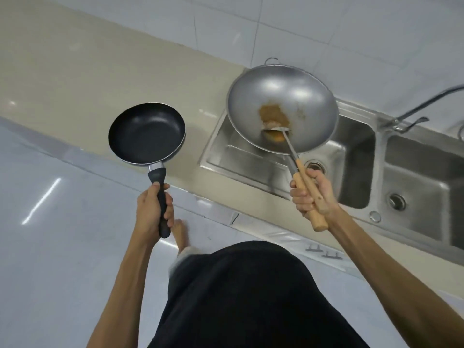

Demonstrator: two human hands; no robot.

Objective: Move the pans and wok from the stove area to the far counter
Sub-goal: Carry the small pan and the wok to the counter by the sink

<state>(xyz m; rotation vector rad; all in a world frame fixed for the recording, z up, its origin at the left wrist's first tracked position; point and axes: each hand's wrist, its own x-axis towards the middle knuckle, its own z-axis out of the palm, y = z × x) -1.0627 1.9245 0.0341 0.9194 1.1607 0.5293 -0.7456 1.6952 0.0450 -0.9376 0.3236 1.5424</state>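
No brand, label or legible writing can be made out on any item; a small mark on the neck of the pan's handle is too blurred to be read.

A black non-stick frying pan (147, 133) is held in the air above the front edge of the beige counter (75, 79), its bowl turned up and away from the person. Its black handle is gripped by the left hand (153, 209), whose fingers are clenched around it with the thumb laid along the top; the pan's bowl lies just beyond the hand.

A grey metal wok (282, 109) is held in the air over the left basin of the steel sink (414, 177), tilted toward the camera so that its inside is seen. A brown patch is seen at the bottom of the wok, and the head of a metal spatula (276, 133) rests inside against it. The spatula's wooden handle and, apparently, the wok's handle beneath it are clasped together in the right hand (310, 192), which is closed tightly around them; the wok lies beyond and above that hand.

A faucet (411, 114) is seen at the back of the sink, against white wall tiles (326, 28). Below, a dark garment (251, 297) and a bare foot (180, 234) are seen over a pale glossy floor (62, 247).
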